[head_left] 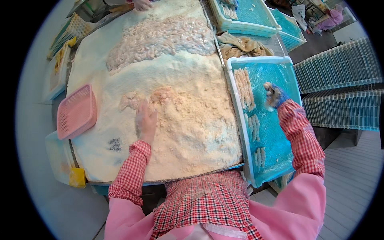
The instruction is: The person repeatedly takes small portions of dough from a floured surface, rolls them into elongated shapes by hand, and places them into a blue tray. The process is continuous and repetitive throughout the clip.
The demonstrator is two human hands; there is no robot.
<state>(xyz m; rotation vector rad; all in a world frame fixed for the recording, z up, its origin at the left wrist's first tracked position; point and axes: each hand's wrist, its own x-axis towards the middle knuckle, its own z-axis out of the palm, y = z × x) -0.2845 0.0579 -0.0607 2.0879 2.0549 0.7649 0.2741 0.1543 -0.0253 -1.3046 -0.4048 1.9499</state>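
A: Containers?
B: Right of frame: turquoise tray [277, 138], coated strips [244, 89] along its left side, long axes roughly up-down.
A: Grips?
B: Left hand [147, 120] loosely extended; right hand [276, 96] curled, contents: cannot tell.

Glossy strips [168, 38], rough matt crumbs [196, 116], plastic basket [76, 112]

Pink plastic basket [77, 113] at left, small yellow object [77, 177], crumpled tan cloth [245, 46], grid-like racks [340, 67] at far right.

Text: none legible | labels, numbers, signs: none legible | background: possibly too small to tell
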